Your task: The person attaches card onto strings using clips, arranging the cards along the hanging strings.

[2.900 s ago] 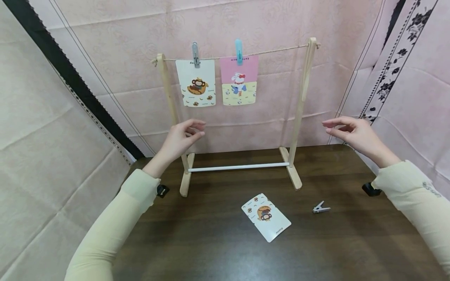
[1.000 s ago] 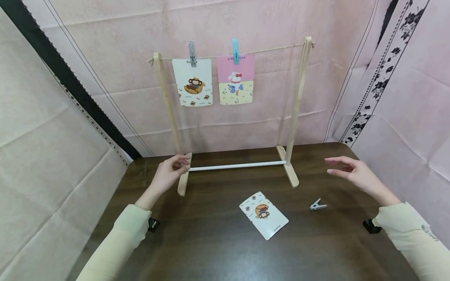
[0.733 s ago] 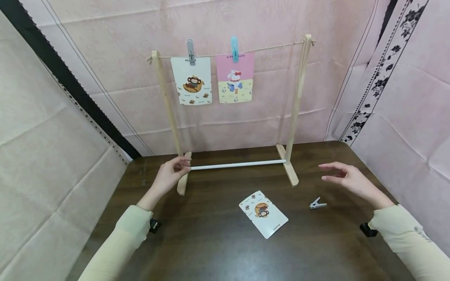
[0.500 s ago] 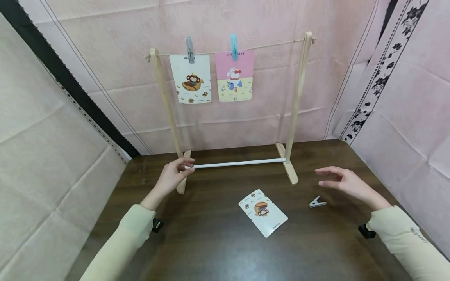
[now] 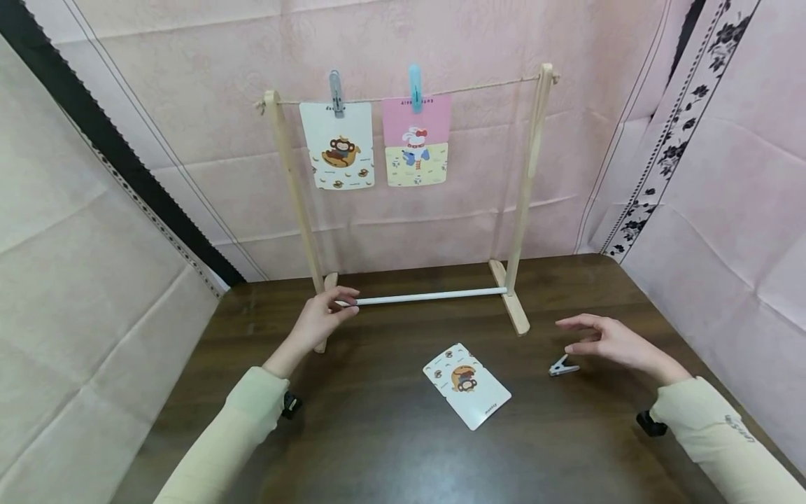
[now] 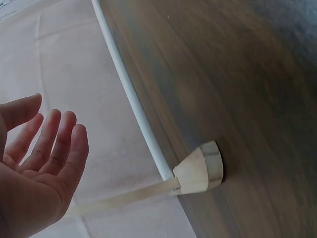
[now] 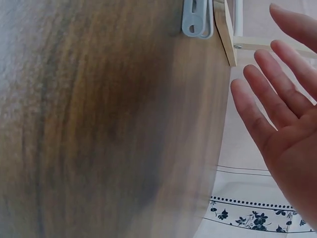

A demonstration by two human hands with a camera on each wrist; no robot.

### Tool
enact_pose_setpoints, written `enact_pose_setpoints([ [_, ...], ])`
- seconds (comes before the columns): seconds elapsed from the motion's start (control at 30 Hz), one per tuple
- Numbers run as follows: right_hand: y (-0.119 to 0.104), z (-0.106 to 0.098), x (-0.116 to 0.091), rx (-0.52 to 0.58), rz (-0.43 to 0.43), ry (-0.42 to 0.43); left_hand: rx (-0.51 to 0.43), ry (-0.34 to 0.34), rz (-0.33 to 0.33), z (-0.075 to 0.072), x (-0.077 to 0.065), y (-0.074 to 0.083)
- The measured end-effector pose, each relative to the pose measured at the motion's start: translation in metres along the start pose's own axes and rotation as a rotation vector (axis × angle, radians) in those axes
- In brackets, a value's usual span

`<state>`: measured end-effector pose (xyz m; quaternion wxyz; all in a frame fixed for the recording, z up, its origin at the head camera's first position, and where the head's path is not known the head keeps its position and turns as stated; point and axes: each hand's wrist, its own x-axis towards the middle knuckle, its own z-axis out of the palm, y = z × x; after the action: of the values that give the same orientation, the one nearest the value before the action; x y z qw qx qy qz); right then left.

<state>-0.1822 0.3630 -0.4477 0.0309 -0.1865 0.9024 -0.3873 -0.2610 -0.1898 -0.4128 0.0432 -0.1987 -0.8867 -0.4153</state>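
My right hand [image 5: 613,341] hovers beside a grey clothespin [image 5: 563,366] lying on the table, its fingers relaxed and holding nothing. In the right wrist view the clothespin [image 7: 194,19] shows at the top, apart from the fingers. My left hand [image 5: 317,316] is in front of the rack's left foot, fingers loosely bent; the left wrist view shows nothing in it. A white card [image 5: 467,386] with a monkey picture lies on the table between the hands. On the rack's string, a grey clothespin [image 5: 336,94] holds a monkey card [image 5: 338,145] and a blue clothespin [image 5: 415,88] a pink-and-yellow card [image 5: 416,141].
The wooden rack stands at the back of the dark table [image 5: 378,448], with a right post [image 5: 527,182], a left post [image 5: 291,189] and a white bottom bar [image 5: 434,296]. Pale cloth [image 5: 453,224] hangs behind and at both sides.
My right hand has come down and left, close to the loose clothespin. The left hand lowered earlier, then drifted slightly right. The cards and clothespins stay put; the view shifts a little.
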Motion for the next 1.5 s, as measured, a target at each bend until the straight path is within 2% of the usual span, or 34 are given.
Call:
enact_pose_setpoints([
  [0.37, 0.007, 0.004, 0.002, 0.064, 0.020, -0.132, -0.040, -0.067, 0.000, 0.022, 0.011, 0.001],
  [0.53, 0.010, 0.006, 0.002, 0.096, -0.008, -0.169, -0.043, -0.112, 0.007, 0.029, 0.016, 0.006],
  [0.73, 0.011, 0.007, 0.001, 0.116, -0.064, -0.181, -0.042, -0.166, 0.004, 0.039, 0.023, 0.011],
  [0.97, 0.011, 0.008, -0.001, 0.104, -0.083, -0.167, -0.029, -0.228, 0.051, 0.054, 0.030, 0.018],
  [1.27, 0.013, 0.007, -0.001, 0.041, -0.042, -0.181, -0.002, -0.335, 0.131, 0.072, 0.036, 0.027],
  [1.5, 0.012, 0.006, 0.000, 0.028, -0.029, -0.186, -0.026, -0.391, 0.153, 0.086, 0.040, 0.033],
])
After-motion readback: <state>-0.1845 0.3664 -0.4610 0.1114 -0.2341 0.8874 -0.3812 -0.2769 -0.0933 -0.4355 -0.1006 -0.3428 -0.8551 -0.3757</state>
